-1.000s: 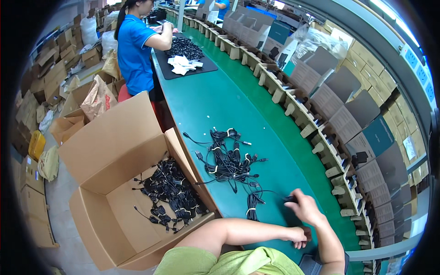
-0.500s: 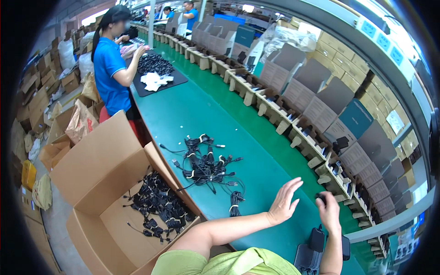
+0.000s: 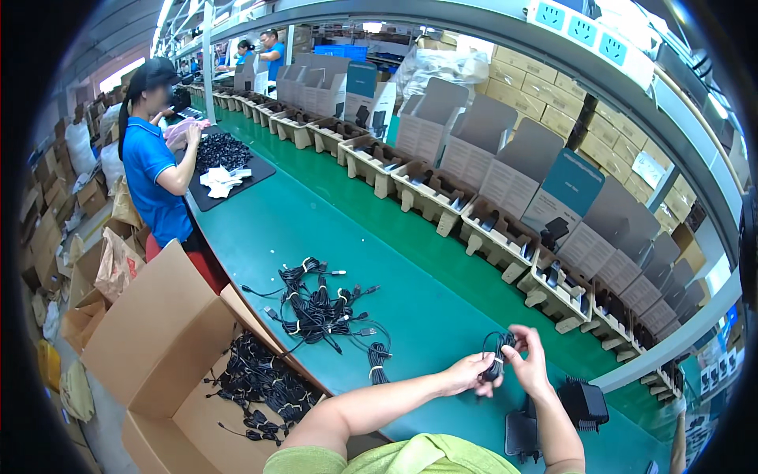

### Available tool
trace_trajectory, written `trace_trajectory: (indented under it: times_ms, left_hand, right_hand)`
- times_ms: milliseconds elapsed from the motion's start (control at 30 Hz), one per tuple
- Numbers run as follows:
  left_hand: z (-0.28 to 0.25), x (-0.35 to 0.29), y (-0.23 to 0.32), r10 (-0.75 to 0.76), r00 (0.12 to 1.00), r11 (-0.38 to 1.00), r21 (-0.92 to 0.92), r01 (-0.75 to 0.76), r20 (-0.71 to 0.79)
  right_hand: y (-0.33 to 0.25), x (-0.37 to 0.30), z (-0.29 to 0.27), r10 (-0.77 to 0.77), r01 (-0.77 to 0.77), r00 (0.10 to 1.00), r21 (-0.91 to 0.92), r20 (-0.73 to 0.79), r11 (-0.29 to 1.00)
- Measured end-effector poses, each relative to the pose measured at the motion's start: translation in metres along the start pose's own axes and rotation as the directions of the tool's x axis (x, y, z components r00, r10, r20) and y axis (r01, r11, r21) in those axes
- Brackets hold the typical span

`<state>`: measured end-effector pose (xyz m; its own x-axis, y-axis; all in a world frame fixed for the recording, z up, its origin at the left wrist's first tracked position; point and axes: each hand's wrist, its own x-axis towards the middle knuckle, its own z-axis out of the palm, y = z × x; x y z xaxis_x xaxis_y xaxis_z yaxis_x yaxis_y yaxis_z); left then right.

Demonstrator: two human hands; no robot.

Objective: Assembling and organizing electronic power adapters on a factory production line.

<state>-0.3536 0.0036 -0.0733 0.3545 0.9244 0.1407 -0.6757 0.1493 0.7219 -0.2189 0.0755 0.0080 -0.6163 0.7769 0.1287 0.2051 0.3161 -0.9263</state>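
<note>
A small coiled black cable [image 3: 495,359] with a light tie is held between my two hands above the green bench. My left hand [image 3: 467,374] grips its lower left side, with fingers curled around it. From the right, my right hand [image 3: 527,359] pinches the upper part of the coil, thumb and fingers bent in. Left of my left hand lies a single tied black cable bundle [image 3: 379,362], and beyond it a heap of tied black cables [image 3: 320,304]. Beside my right forearm are black power adapters [image 3: 583,404], one partly hidden by the arm.
An open carton [image 3: 158,332] with black cables inside stands at the left bench edge. Opened boxes with pulp trays [image 3: 497,237] line the far side. A co-worker in blue [image 3: 150,174] stands far left near a black mat [image 3: 257,178]. Another person's arm [image 3: 677,442] shows at lower right.
My hands were apart, the left open and the right around a dark object. Now they have come together on the coiled cable. The view has shifted to the right.
</note>
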Motion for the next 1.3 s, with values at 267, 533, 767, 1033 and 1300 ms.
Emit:
trace_trajectory:
  times_ms: [267, 533, 767, 1033, 1300]
  left_hand:
    - [-0.008, -0.012, 0.001, -0.187, 0.982, 0.977, 0.110, 0.183, 0.028]
    - [-0.004, -0.002, 0.017, -0.112, 0.969, 0.950, 0.263, 0.170, -0.222]
    - [-0.013, 0.001, 0.007, -0.113, 0.956, 0.924, 0.325, 0.201, -0.270]
    - [-0.003, 0.007, 0.007, -0.052, 0.943, 0.924, 0.343, 0.171, -0.328]
    - [-0.006, 0.004, 0.014, -0.077, 0.926, 0.945, 0.268, 0.186, -0.371]
  right_hand:
    - [-0.035, -0.021, -0.002, -0.334, 0.728, 0.685, -0.624, 0.647, 0.283]
    - [-0.021, -0.021, -0.040, -0.435, 0.526, 0.819, -0.791, 0.373, 0.312]
    - [-0.016, 0.044, -0.167, -0.532, -0.087, 0.819, -0.964, -0.213, 0.252]
    - [-0.006, 0.104, -0.288, -0.263, -0.569, 0.799, -0.821, -0.540, -0.041]
    - [0.031, 0.154, -0.326, -0.125, -0.650, 0.757, -0.759, -0.642, -0.033]
